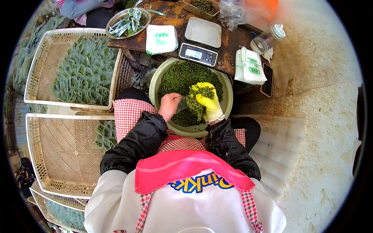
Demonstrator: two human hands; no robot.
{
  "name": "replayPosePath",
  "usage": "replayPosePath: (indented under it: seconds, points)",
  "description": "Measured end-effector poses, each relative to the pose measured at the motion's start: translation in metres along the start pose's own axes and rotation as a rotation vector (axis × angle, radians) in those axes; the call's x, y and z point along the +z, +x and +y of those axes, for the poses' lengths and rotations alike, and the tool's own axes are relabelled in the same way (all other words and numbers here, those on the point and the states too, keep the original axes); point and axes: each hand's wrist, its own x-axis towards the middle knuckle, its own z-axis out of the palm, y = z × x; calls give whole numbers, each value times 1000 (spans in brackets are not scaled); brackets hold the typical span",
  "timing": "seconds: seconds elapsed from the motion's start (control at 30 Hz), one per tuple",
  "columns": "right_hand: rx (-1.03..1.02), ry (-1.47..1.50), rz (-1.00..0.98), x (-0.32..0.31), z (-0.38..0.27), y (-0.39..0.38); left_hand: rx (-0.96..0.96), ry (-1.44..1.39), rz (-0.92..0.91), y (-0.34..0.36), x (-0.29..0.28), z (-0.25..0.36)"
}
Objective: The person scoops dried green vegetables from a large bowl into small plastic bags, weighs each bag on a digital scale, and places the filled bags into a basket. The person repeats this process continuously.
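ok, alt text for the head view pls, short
Seen from above, a seated person's yellow-gloved right hand lifts a handful of small green peppercorns from a round basin while the bare left hand holds a small clear bag. A digital scale sits on the table beyond; baskets of filled bags stand at left.

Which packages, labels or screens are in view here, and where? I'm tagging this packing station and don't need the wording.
Scale screen: small pale rectangle on the dark front of the scale on the wooden table.
Label stacks: white sheets with green print, one left of the scale, one right.
Phone: dark slab at the table's right edge.
Filled clear pouches: rows in the upper left crate.
Pouch between both hands: clear.
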Motion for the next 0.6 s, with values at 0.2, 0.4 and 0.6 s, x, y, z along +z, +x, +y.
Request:
replayPosePath:
  seconds: [0.2, 0.4, 0.6]
  points:
    - [-9, 109, -121, 22, -8, -1, -84, -92, -70, -4, 0, -4]
    - [-75, 84, -180, 24, 1, 8, -95, -84, -22, -4, -1, -10]
    - [-141, -380, -379, 32, -2, 4, -119, -149, -29, -12, -1, 5]
